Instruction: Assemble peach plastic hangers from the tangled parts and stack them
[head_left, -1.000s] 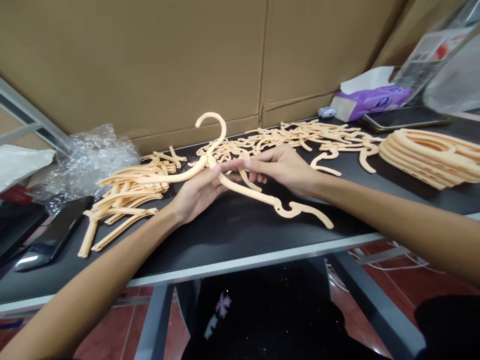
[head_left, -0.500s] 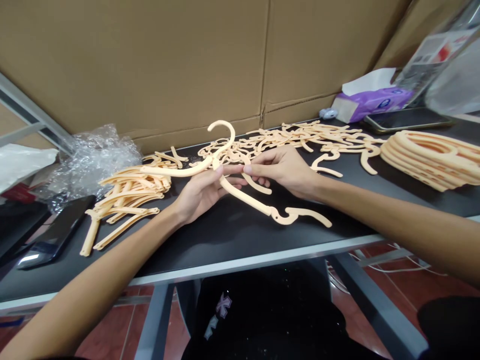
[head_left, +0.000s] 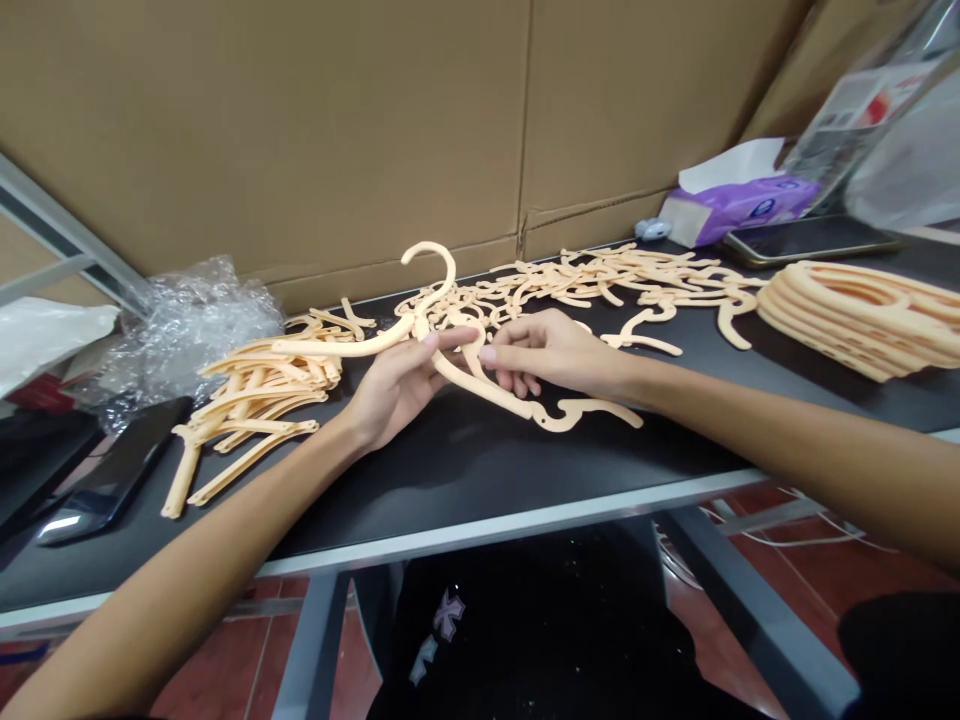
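Near the middle of the table, my left hand grips a cream plastic hanger around its centre joint. The hanger's hook points up; one arm reaches left and the other slopes down to the right. A small hooked end piece joins the right arm's tip. My right hand is closed, its thumb and fingertips at a loose curved hanger piece beside the hanger. My left index fingertip lies across that piece. Its far end is partly hidden behind the hanger arm and fingers.
Straight hanger arms lie piled at left, beside a dark phone and crumpled clear plastic. Curved pieces spread along the back. Stacked oval cream parts, another phone and a purple tissue pack sit right.
The hanger has shifted slightly left and its right arm has lifted a little. The curved piece has moved left towards the hanger's centre, and my right fingers have curled more.
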